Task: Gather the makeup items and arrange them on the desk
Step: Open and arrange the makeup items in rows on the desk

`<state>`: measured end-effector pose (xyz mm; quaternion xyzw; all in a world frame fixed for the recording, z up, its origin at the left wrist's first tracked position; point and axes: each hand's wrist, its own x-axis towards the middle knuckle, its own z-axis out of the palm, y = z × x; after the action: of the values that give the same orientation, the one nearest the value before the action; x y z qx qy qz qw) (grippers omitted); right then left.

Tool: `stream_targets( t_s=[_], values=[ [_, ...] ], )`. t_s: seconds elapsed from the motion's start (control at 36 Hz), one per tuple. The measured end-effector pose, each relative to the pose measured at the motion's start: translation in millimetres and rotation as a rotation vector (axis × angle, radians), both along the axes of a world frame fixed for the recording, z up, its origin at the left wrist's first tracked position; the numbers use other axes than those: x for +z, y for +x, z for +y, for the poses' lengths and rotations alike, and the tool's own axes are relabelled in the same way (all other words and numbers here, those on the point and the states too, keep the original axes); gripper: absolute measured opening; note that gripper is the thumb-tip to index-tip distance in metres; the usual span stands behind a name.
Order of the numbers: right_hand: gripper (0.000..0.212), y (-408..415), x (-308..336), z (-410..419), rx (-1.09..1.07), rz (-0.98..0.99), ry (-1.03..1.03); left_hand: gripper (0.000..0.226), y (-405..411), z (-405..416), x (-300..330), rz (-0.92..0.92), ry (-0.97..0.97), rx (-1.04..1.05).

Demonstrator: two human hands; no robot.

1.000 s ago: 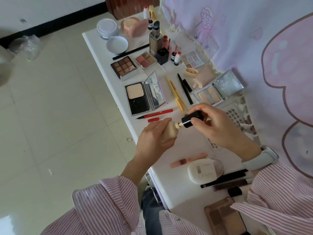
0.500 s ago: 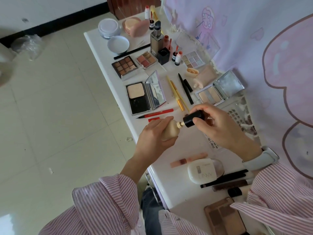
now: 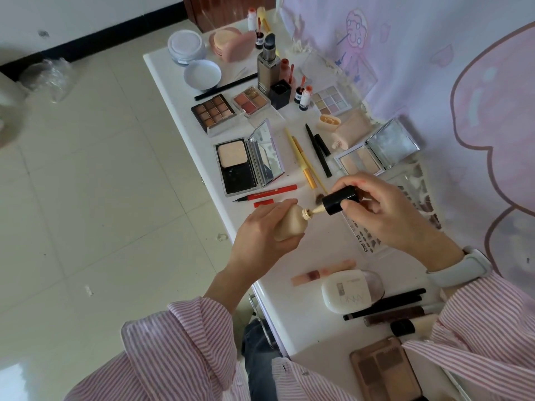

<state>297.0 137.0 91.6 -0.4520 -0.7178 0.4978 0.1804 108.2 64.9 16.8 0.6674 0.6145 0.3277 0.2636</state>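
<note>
Both hands are engaged above the desk (image 3: 289,328). A beige foundation bottle (image 3: 285,225) is gripped in the left hand (image 3: 260,235), tilted so its neck faces the black cap (image 3: 340,199), pinched by the right hand (image 3: 385,215), presumably for recapping.

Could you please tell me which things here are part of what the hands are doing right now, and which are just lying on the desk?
In use:
- beige bottle, gripped by left hand
- black cap, pinched by right hand

Lying about:
- open powder compact
- brown eyeshadow palette
- red pencil
- white case
</note>
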Motion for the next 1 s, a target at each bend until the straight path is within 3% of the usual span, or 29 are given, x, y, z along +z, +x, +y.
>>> stream_targets(
  t_s=[0.67,1.0],
  values=[
    [0.019,8,2,3,-0.098,0.057,-0.018,0.056,-4,-2,-6,-0.026,-0.048,0.042],
    [0.023,-8,-2,-2,0.020,-0.022,0.106,0.054,4,3,-1,0.050,0.002,0.030]
  ],
)
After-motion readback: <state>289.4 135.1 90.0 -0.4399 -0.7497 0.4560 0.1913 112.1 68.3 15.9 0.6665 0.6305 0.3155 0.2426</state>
